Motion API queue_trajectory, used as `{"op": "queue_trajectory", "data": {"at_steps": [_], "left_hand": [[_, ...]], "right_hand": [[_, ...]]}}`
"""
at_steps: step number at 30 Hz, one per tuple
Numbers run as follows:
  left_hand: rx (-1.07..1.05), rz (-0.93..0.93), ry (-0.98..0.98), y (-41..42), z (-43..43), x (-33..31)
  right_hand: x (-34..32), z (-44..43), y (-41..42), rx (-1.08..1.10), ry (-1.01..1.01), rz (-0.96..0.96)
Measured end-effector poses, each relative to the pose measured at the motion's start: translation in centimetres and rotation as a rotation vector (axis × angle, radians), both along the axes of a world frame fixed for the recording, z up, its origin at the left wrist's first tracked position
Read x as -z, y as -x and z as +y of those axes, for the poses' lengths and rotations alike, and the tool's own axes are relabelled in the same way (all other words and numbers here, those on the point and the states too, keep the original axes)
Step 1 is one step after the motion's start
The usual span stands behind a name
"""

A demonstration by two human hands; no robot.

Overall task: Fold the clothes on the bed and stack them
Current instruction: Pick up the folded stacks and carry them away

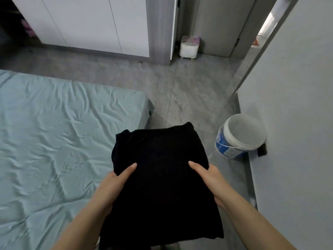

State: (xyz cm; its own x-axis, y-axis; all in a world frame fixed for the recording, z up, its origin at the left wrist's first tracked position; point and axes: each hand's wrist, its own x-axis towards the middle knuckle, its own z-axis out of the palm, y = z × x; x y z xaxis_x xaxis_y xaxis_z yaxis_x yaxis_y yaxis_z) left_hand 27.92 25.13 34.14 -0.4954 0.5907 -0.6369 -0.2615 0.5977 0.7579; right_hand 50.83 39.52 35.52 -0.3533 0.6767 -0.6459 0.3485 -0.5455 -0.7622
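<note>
Your left hand (115,184) gripped the folded black garment (162,177) by its edge nearer the bed (54,123), thumb on top, fingers hidden underneath. Your right hand (210,177) clasped the far edge likewise. The garment hung just beyond the bed's corner, with a white bucket (239,136) farther out.

The bed (54,134) offers room from eight to ten o'clock. Bare floor (191,91) runs toward twelve. A bucket (240,139) at two and the wall (297,127) at three stand close.
</note>
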Motion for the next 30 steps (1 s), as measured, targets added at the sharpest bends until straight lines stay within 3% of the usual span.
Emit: {"op": "queue_trajectory", "data": {"at_steps": [14,23,30], "left_hand": [[0.195,0.047,-0.024,12.1,28.5,0.2],[0.231,0.059,-0.021,18.1,44.6,0.5],[0.167,0.019,0.009,20.6,58.3,2.3]], "right_hand": [[-0.5,22.4,9.9,0.246,-0.024,-0.04],[-0.1,37.9,15.9,0.292,-0.026,-0.053],[1.7,53.5,18.6,0.179,-0.033,-0.04]]}}
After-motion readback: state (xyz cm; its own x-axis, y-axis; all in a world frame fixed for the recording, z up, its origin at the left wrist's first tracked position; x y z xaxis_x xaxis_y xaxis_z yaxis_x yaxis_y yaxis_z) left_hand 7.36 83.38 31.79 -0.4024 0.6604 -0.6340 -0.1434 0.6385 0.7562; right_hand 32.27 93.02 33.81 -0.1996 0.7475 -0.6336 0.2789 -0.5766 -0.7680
